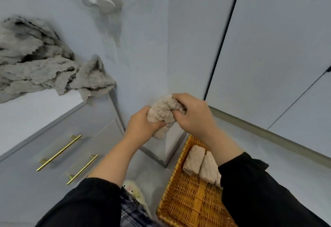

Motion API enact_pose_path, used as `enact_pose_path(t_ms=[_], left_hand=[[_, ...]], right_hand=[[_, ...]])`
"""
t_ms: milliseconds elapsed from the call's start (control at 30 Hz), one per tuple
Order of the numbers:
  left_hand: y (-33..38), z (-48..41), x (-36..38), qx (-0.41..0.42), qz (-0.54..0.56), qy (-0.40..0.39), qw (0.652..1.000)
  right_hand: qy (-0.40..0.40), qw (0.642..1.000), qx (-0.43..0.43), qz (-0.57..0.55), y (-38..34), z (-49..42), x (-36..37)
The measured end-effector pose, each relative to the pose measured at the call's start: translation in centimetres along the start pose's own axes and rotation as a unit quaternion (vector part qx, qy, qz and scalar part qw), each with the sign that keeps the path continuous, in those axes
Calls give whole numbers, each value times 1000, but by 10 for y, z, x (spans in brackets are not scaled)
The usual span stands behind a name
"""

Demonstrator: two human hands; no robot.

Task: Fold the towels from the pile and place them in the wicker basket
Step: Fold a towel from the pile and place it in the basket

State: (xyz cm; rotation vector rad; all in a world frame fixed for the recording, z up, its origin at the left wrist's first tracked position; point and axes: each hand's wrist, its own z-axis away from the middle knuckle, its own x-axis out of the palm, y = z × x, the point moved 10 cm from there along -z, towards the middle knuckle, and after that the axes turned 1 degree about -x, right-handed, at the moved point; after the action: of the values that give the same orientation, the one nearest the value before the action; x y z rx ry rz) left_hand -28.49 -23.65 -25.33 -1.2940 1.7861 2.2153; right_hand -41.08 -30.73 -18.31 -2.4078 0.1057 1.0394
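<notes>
Above the wicker basket (188,203), left hand (141,125) and right hand (194,114) grip a beige towel (162,113), fingers curled around it, compacting it to fit beside the folded towels (200,164).

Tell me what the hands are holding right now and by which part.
Both hands hold one small beige towel: the left hand grips its lower left side, the right hand grips its upper right end.

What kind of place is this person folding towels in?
Most likely a home, perhaps a bedroom or laundry corner: a pale drawer unit with brass handles, tall cupboard doors, and a wicker basket holding folded towels.
</notes>
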Motion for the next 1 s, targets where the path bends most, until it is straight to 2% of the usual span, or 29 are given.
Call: enact_pose_path(t_ms=[67, 133, 233, 300, 400, 467, 567, 633, 700, 767, 900, 933, 1000], left_hand=[[5, 4, 36, -2, 11, -87, 996], [3, 10, 80, -24, 30, -202, 979], [-13, 20, 128, -93, 103, -309, 941], [-27, 17, 149, -131, 133, -309, 932], [-44, 8, 178, -175, 179, -276, 928], [-60, 7, 199, -226, 221, -250, 915], [-81, 9, 231, -273, 242, -231, 902], [-92, 8, 245, -291, 247, -230, 895], [-102, 5, 255, -305, 246, -239, 888], [-111, 4, 268, -320, 238, -279, 874], [-127, 11, 290, -328, 201, -365, 848], [-131, 8, 290, -309, 176, -365, 860], [-151, -5, 282, -258, 83, -321, 908]], right_hand=[[11, 996, 73, -48, 33, 17, -7], [-3, 969, 205, -135, 76, 38, -4], [-14, 872, 392, -292, 135, 75, 16], [6, 805, 459, -377, 163, 96, 27], [73, 720, 513, -461, 196, 125, 43], [114, 639, 557, -518, 214, 149, 64], [121, 519, 596, -601, 220, 178, 104], [101, 463, 612, -634, 220, 194, 127], [76, 434, 615, -654, 220, 206, 141], [70, 420, 620, -659, 223, 215, 151], [116, 430, 660, -605, 245, 242, 160], [127, 444, 669, -583, 254, 248, 159], [129, 466, 687, -542, 268, 265, 162]])
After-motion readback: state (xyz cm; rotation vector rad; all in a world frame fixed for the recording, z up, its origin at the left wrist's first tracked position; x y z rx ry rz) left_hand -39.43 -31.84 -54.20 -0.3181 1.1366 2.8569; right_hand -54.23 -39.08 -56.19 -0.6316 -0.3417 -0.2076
